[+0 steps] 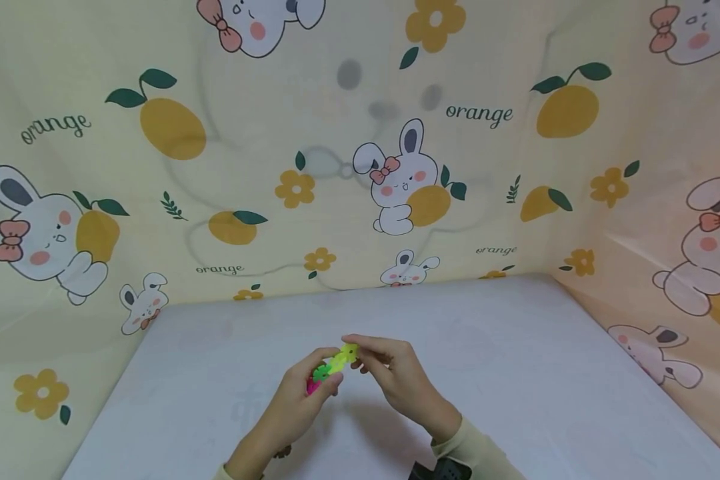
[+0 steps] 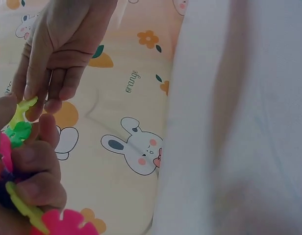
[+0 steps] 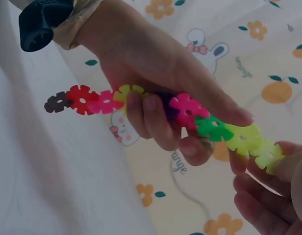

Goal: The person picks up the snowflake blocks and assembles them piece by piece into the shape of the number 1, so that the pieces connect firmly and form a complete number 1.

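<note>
A chain of interlocked plastic snowflake discs (image 3: 214, 125) runs through my left hand (image 1: 291, 403), whose fingers curl round its middle. Pink, green and yellow discs emerge past the thumb. From the other side trail yellow, pink, red and dark brown discs (image 3: 57, 102), the brown one lowest in the head view. A purple disc (image 3: 168, 105) is partly hidden by the left fingers. My right hand (image 1: 408, 380) pinches the yellow end disc (image 1: 350, 352) between thumb and fingers. Both hands hold the chain above the table, close to each other.
A white-covered table (image 1: 516, 373) lies beneath the hands. Behind it and at the sides hangs a cream cloth (image 1: 348, 220) printed with rabbits, oranges and flowers. A dark device (image 1: 447, 470) is strapped at the right wrist, over a beige sleeve (image 1: 477, 450).
</note>
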Available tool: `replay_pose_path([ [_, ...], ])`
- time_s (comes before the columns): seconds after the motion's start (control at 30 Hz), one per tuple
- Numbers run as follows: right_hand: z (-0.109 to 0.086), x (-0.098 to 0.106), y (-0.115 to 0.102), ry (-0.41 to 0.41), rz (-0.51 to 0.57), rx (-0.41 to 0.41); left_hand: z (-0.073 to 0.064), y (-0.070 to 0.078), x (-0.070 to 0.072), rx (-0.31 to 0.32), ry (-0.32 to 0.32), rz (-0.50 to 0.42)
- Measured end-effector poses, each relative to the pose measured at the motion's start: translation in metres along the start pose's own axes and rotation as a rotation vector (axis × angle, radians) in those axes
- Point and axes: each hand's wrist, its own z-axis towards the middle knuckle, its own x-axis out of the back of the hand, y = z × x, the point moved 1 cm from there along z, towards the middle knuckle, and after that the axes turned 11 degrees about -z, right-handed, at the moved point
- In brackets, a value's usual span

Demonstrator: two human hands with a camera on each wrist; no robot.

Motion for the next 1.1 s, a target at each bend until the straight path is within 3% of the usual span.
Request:
replay_pose_path([
  [0.17,-0.0013,-0.0027,-0.0005,0.011,-0.019,-0.015,0.0006,0.0009,0.0015,-0.024,-0.033,-0.019],
  [0.5,-0.0018,-0.0015,-0.0029,-0.016,-0.073,0.039,0.0017,0.0004,0.0055,-0.018,-0.129,-0.116],
  [0.73,-0.001,0.0002,-0.0016,-0.05,-0.088,0.039,0.0016,-0.0009,0.0043,0.003,-0.157,-0.153],
  [1.1,0.0001,-0.0039,-0.0009,-0.094,0.071,-0.079,0.0028,-0.0013,0.0006,0.002,-0.179,-0.192],
])
